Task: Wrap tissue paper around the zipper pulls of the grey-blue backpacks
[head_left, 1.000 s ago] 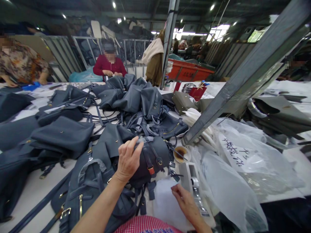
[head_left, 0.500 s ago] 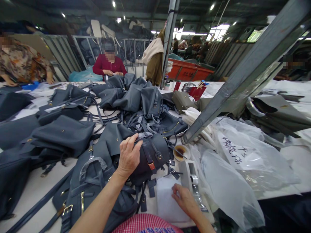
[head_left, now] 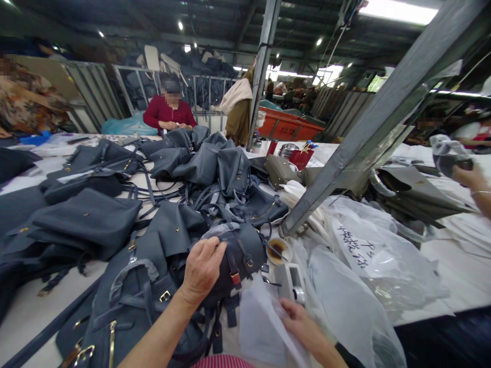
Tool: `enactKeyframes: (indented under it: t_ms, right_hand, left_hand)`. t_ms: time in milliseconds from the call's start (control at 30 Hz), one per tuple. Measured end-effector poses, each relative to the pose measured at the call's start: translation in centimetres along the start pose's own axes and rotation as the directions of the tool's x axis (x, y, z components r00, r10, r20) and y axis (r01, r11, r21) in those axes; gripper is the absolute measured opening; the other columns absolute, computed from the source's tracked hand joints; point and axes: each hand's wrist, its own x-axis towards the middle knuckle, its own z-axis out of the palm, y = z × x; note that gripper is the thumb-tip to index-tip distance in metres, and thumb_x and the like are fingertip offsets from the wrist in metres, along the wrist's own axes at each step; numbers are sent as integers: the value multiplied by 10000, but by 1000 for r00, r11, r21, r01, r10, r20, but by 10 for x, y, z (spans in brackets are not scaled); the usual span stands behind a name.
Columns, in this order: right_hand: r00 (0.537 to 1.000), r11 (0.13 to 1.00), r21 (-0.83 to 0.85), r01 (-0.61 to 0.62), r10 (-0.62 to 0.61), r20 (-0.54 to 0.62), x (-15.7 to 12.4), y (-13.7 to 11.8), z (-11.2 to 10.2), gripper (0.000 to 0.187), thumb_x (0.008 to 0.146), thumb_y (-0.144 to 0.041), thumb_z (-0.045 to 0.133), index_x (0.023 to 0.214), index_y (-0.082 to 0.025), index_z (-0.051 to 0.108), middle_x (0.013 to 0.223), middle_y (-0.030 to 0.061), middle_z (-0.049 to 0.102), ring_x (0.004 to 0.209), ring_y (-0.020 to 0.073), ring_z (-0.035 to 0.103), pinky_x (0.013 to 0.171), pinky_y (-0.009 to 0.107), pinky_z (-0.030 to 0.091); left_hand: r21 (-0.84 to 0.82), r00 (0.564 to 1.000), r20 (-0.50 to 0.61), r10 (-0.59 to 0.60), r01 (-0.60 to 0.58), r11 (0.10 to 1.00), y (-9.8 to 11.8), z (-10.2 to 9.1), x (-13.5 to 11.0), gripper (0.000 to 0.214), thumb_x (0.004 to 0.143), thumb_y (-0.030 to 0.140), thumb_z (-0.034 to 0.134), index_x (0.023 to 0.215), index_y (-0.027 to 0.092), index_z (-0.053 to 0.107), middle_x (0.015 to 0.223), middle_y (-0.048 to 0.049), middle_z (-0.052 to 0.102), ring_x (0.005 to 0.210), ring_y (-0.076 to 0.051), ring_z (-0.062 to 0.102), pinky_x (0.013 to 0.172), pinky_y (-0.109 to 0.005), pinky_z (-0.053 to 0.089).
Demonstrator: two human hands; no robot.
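Observation:
My left hand [head_left: 202,270] is closed on the top of a dark blue-grey backpack [head_left: 243,243], beside its clear-wrapped handle. Straps, a gold buckle and a red tag show on the bag's front. My right hand [head_left: 301,324] pinches the edge of a thin white paper sheet [head_left: 274,306], lifted off a paper stack [head_left: 255,329] on the table. Right behind the paper stands a grey tape dispenser [head_left: 286,280]. Another backpack [head_left: 126,306] with a gold zip lies under my left forearm.
More dark bags [head_left: 207,161] are heaped behind and to the left. A slanted metal post [head_left: 345,148] crosses on the right. Near it are a small bowl of brown liquid [head_left: 276,250] and clear plastic bags [head_left: 341,291]. A co-worker [head_left: 171,110] sits opposite; another person's hand [head_left: 470,176] holds something at right.
My right hand has taken hold of the paper sheet and raised it from the stack. My left hand stays on the backpack. Another person's hand has appeared at the right, and the view has shifted.

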Motion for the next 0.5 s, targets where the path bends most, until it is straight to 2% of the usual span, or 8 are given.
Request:
enactKeyframes:
  t_ms: [67,200,367,500]
  right_hand:
    - [1000,1000,-21,-8,7,-27,4,3,2,290,609,-459,756,702,-199,669,686,3,687,717,221,638,702,320,492]
    - [1000,993,120,-12,12,-2,10,3,5,377,664,-457,747,930,-197,683,835,22,737,787,217,668,760,319,492]
    - [1000,971,238,-7,13,-22,5,-7,0,503,585,-384,821,1029,-199,672,903,46,757,858,254,692,800,344,514]
    - [1000,917,399,14,-20,11,-1,-7,-6,559,569,-353,853,1080,-244,652,953,51,763,923,255,701,858,354,508]
  left_hand:
    - [-53,998,67,-2,5,999,4,-2,2,265,938,139,404,957,178,665,843,-70,634,756,-180,583,735,-310,509]
    - [-155,986,165,-18,44,987,14,-9,4,276,917,101,376,918,183,639,854,-71,634,776,-193,596,720,-312,532]
    - [-77,957,236,-168,190,979,20,-18,13,228,858,61,423,863,195,607,888,-69,644,780,-208,605,706,-330,530]
    - [-75,938,258,-232,259,963,16,-26,17,186,874,119,435,853,204,599,908,-68,632,780,-202,619,692,-315,509]
